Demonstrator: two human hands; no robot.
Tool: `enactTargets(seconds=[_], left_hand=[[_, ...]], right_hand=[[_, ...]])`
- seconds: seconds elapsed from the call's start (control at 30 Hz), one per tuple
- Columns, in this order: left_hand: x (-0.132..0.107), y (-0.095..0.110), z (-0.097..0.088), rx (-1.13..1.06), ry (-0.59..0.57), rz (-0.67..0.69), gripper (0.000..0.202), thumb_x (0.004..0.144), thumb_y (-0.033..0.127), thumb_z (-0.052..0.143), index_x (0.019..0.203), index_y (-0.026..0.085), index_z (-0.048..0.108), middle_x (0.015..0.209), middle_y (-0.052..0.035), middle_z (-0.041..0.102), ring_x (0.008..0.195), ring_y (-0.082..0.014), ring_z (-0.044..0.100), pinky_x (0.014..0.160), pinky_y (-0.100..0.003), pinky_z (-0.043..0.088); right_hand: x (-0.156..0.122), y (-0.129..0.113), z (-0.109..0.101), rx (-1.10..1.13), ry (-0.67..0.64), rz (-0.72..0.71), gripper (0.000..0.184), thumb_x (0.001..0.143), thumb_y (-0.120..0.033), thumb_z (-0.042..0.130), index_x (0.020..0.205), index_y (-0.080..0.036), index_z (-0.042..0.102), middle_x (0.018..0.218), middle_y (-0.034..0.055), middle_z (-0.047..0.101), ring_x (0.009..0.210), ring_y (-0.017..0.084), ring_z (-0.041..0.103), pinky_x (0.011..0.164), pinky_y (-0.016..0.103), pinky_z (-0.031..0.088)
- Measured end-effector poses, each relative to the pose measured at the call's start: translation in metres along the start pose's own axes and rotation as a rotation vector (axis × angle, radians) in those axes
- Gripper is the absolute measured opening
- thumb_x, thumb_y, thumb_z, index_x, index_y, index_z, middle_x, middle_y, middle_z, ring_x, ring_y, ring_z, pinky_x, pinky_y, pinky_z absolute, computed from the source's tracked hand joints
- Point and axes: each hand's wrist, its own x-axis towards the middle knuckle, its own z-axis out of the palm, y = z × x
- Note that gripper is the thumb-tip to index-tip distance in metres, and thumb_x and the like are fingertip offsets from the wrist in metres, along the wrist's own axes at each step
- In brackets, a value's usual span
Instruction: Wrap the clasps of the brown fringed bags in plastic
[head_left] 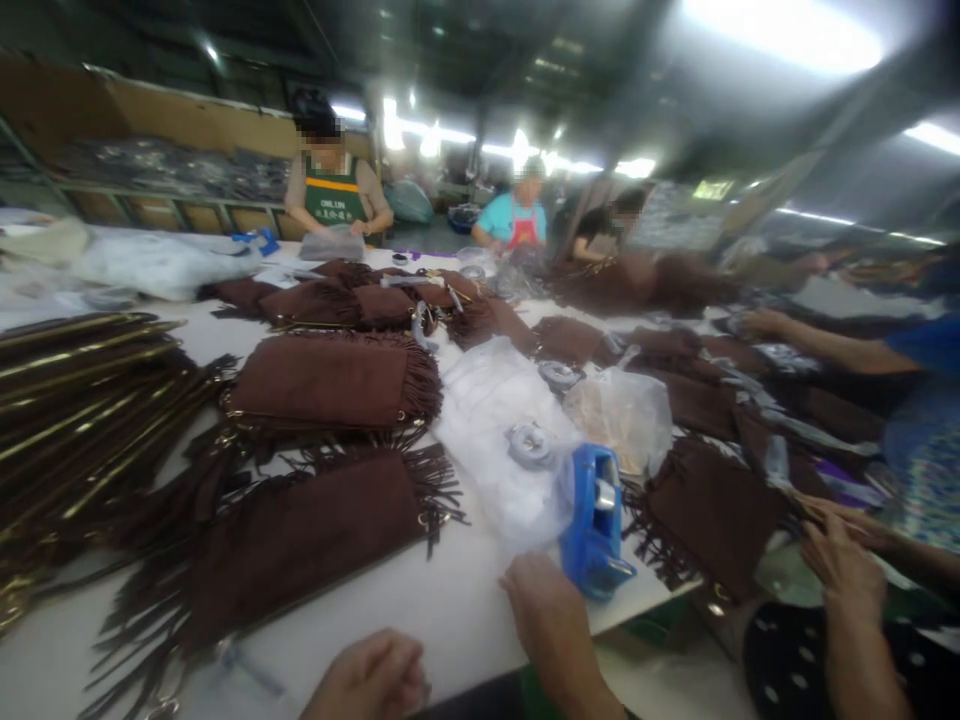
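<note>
My left hand (367, 675) is at the table's front edge, its fingers curled in; whatever may be in them is hidden. My right hand (551, 615) is bent down beside a blue tape dispenser (592, 530), its fingers folded together and their tips mostly out of sight. Nearest my left hand lies a dark brown fringed bag (307, 540) with small gold rings. A second brown bag (322, 380) rests just behind it. Between the bags and the dispenser is a white plastic bag (487, 400) with a grey roll (531, 444) on top. Blur softens the picture.
Stacked brown bags with gold zips (82, 400) fill the left. More brown bags (570, 340) and a clear bag (622, 410) cover the table's middle. Co-workers' hands (847, 560) work close on the right. A person in a green apron (337, 200) stands across the table.
</note>
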Motion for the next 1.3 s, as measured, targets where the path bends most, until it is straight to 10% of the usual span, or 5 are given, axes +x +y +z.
enactTargets(seconds=[0.13,0.37,0.6,0.9,1.3], left_hand=[[0.032,0.004,0.045,-0.064,-0.089,-0.006,0.069,0.067,0.070,0.064,0.101,0.011,0.063,0.094,-0.0160,0.067,0.074,-0.0209,0.064,0.064,-0.031,0.050],[0.002,0.055,0.040,0.481,-0.359,0.663,0.051,0.082,0.015,0.050,0.131,0.027,0.055,0.151,-0.0042,0.035,0.140,-0.0256,0.025,0.116,-0.043,0.018],[-0.026,0.065,0.003,0.403,-0.200,0.292,0.012,0.070,0.021,0.065,0.081,0.016,0.065,0.074,0.0013,0.062,0.072,-0.0171,0.056,0.066,-0.024,0.041],[-0.106,0.043,-0.078,0.469,0.164,0.202,0.018,0.080,0.029,0.057,0.067,0.017,0.056,0.061,0.0049,0.048,0.062,-0.0139,0.045,0.057,-0.024,0.031],[-0.170,-0.002,-0.130,0.493,0.410,0.122,0.044,0.092,0.052,0.041,0.062,0.020,0.040,0.060,0.0051,0.036,0.058,-0.0123,0.034,0.055,-0.026,0.023]], right_hand=[[-0.022,-0.021,0.004,0.155,-0.015,0.030,0.016,0.090,-0.020,0.057,0.074,-0.022,0.054,0.074,0.0017,0.058,0.073,0.021,0.053,0.065,0.031,0.032],[-0.032,-0.047,-0.034,0.906,-0.359,0.157,0.019,0.087,-0.029,0.056,0.069,-0.021,0.053,0.067,-0.0031,0.057,0.066,0.015,0.053,0.061,0.023,0.037],[-0.019,-0.038,-0.053,1.099,-0.375,0.226,0.023,0.085,-0.041,0.055,0.074,-0.021,0.057,0.068,-0.0030,0.051,0.067,0.015,0.048,0.062,0.024,0.038],[-0.008,-0.082,-0.025,1.083,-0.524,0.169,0.034,0.084,-0.047,0.055,0.064,-0.021,0.048,0.059,-0.0046,0.044,0.060,0.014,0.042,0.056,0.024,0.033],[0.011,-0.172,0.000,1.235,-0.760,-0.099,0.036,0.089,-0.048,0.049,0.066,-0.021,0.043,0.062,-0.0055,0.039,0.061,0.012,0.038,0.057,0.023,0.033]])
